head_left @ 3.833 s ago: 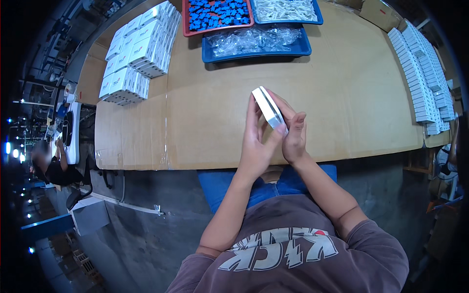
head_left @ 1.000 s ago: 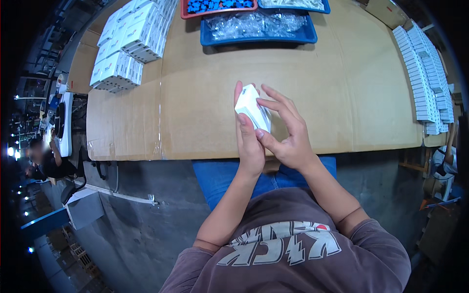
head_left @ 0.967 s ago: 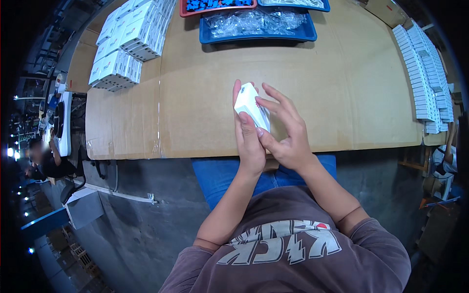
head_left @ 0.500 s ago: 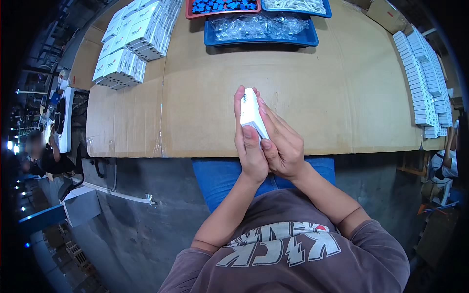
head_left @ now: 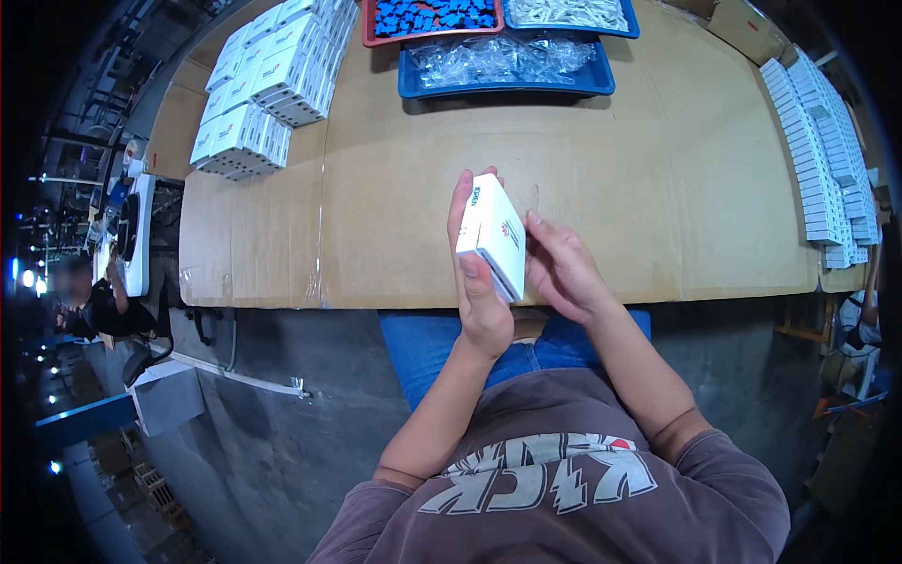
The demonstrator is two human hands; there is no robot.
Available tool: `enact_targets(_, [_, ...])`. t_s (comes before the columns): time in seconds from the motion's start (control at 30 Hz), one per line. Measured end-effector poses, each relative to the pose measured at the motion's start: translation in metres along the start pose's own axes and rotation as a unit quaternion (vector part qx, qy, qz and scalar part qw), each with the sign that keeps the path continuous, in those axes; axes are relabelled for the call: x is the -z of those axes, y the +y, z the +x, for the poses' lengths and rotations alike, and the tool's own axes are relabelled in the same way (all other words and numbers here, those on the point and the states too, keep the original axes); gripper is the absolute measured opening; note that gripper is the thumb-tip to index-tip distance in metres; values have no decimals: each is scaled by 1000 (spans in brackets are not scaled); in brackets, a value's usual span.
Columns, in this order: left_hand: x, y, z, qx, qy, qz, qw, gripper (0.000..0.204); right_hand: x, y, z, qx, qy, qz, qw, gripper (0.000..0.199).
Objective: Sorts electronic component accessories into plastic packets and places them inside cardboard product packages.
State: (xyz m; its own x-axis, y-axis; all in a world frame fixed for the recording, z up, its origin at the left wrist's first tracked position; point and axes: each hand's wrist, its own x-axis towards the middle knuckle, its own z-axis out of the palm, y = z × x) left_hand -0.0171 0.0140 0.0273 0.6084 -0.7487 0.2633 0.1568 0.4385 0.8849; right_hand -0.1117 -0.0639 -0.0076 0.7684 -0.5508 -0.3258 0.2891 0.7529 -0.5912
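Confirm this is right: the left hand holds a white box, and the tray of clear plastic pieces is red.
The tray of clear plastic pieces is blue, not red, as the head view shows. The left hand does hold a white box.

Box (head_left: 498, 235) held before the trays, between two sets of cartons.
Above the near part of the tabletop (head_left: 423, 207), the box is held in the left hand (head_left: 484, 305); the right hand (head_left: 568, 273) is placed just to its right. Farther back, packets are held in the front tray (head_left: 507, 92), behind which the rear left tray (head_left: 404, 39) and rear right tray (head_left: 631, 26) are set side by side, both filled with small parts. Left cartons (head_left: 268, 89) are stacked left of the trays; right cartons (head_left: 816, 150) are lined along the right edge.
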Motion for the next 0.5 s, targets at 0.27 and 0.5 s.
enact_targets(0.27, [-1,3,2,55,-11,-52,997,84,16,11,2,-22,-70,63,995,43])
enact_targets(0.5, [-1,-2,1,52,11,35,998,87,15,10,6,-19,-25,26,999,41])
